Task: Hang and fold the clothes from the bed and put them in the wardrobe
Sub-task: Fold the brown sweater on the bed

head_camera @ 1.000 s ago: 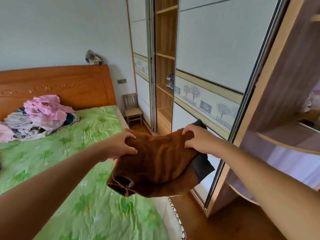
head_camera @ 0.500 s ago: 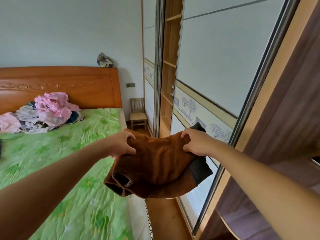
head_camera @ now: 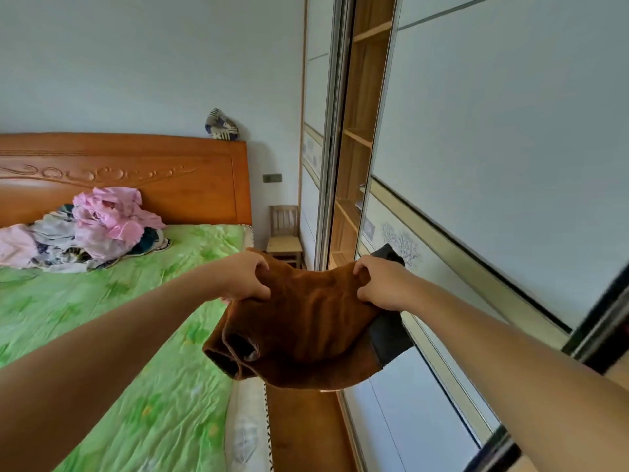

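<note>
Brown garment [head_camera: 306, 328] is held in the air over the gap between the bed [head_camera: 102, 335] and the wardrobe [head_camera: 476, 131], roughly folded, with its near end sagging.

Left hand [head_camera: 245, 281]: grip clamped on the garment's left edge, fingers curled over the top. Right hand [head_camera: 377, 284]: grip clamped on the right edge. Dark fabric [head_camera: 388, 338] sticks out under the right hand. Cannot tell whether it is a separate piece or part of the same one.

Pile of clothes [head_camera: 95, 229] lies unsorted at the head of the bed.

Risks, as I judge them:
- The fold is loose and held only at the two top edges. A tilt or quick swing could open it.
- The dark fabric seems pinned on one side only. It could slide out onto the floor [head_camera: 299, 420].
- The open shelves [head_camera: 360, 137] sit in a narrow slot beside the sliding door [head_camera: 510, 233]. The hanging end could catch on the door edge going in.
</note>
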The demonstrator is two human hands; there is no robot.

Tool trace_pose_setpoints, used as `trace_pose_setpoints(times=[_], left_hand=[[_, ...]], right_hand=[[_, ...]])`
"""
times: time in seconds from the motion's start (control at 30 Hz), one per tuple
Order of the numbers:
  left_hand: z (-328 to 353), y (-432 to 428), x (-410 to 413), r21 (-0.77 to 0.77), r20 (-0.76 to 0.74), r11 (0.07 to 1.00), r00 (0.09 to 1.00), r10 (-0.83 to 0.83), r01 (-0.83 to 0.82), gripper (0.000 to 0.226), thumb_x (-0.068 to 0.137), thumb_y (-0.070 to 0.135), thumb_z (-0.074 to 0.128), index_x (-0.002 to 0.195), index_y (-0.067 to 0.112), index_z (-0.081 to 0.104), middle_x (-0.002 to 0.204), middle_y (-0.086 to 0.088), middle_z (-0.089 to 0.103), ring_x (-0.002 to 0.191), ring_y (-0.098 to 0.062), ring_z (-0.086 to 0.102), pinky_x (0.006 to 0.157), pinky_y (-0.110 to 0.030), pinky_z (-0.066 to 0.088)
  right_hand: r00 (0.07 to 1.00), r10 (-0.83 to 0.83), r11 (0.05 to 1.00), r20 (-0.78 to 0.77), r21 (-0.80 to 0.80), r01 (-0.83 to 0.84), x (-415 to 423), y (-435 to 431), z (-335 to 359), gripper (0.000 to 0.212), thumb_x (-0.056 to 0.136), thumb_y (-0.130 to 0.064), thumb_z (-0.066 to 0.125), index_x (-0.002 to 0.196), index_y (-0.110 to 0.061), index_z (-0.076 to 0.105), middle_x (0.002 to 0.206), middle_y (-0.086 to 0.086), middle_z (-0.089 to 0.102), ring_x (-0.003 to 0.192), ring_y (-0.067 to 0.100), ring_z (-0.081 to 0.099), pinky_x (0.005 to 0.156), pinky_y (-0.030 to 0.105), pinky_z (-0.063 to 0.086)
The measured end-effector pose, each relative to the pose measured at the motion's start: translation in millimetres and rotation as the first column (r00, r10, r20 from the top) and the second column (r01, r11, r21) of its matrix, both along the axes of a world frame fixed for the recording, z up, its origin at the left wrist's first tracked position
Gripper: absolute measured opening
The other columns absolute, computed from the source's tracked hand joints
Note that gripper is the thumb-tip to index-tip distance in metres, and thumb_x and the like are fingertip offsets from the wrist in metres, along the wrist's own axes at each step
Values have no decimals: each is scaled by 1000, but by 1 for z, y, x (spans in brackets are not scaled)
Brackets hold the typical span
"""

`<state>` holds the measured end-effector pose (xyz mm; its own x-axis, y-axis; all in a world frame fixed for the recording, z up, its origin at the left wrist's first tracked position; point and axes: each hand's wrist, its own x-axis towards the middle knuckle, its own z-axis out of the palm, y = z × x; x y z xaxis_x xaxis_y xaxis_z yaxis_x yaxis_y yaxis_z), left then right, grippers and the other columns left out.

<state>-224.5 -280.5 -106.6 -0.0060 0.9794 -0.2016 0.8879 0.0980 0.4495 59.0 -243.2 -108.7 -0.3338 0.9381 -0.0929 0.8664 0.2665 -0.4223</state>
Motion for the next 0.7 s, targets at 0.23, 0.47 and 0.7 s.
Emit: trace_pose_setpoints(times=[0.23,0.47,0.7], left_hand=[[24,101,-28,-22,-54,997,996,67,-68,62,81,32,77,137,23,51,112,-4,59,91,-29,69,78,-46,62],[33,142,-33,21,-66,992,990,127,-126,64,81,33,77,138,24,50,118,-3,58,92,-29,69,78,-47,61],[40,194,-59,43,-39,986,986,164,-162,64,82,35,75,139,25,49,116,-4,60,90,-28,70,75,-45,62]], right_hand=[[998,56,998,-5,-9,-56,-35,120,12,35,91,-22,63,120,-32,47,104,-1,57,85,15,60,65,28,50],[994,93,996,-62,9,-93,-44,182,14,37,90,-21,64,123,-32,50,111,1,54,90,16,57,74,30,54],[988,138,990,-64,19,-137,-71,254,24,35,88,-24,66,115,-36,49,104,-5,54,88,15,57,75,32,55]])
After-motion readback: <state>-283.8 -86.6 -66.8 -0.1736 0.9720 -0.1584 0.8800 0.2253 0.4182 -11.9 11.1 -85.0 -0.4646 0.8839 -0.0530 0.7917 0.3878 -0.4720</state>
